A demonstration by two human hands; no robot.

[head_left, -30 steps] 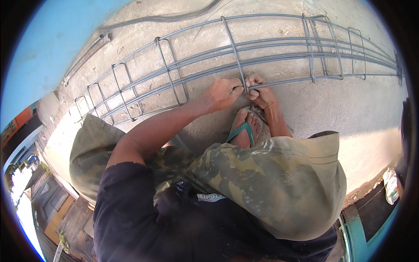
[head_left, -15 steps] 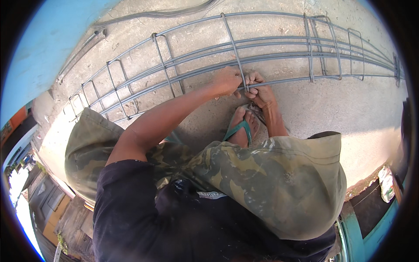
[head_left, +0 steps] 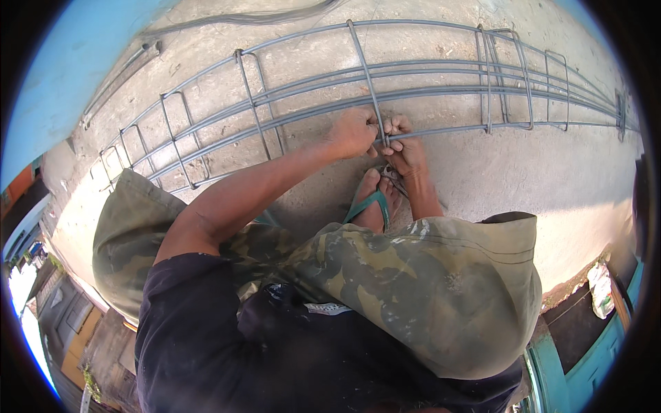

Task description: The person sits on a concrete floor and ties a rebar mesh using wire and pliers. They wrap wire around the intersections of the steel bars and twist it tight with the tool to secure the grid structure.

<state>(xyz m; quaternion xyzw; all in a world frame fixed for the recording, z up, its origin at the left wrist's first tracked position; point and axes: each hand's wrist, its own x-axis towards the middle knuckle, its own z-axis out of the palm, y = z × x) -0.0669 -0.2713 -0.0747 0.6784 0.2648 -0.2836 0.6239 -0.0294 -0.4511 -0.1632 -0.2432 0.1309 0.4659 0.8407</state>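
A long rebar cage (head_left: 441,66) of thin steel bars and square stirrups stretches across the ground in front of me. My left hand (head_left: 354,132) is curled closed at the near corner of the middle stirrup (head_left: 365,69); whatever its fingertips pinch is hidden. On the other side of that corner, my right hand (head_left: 406,148) has its fingers closed around the near bar (head_left: 447,129), against the stirrup. Below the right hand, beside my sandalled foot (head_left: 372,199), metal pincers (head_left: 394,177) show partly. I cannot tell whether that hand holds them or they rest there.
Concrete ground (head_left: 523,172) lies under and around the cage. Loose dark wires or rods (head_left: 241,19) lie beyond it, with pipes (head_left: 124,77) at the far left. My knees in camouflage trousers (head_left: 427,289) are close behind my hands. A white bag (head_left: 601,290) sits at lower right.
The view has shifted slightly, so the cage and hands appear a little further left. Both hands stay at the same stirrup corner, with small finger movements.
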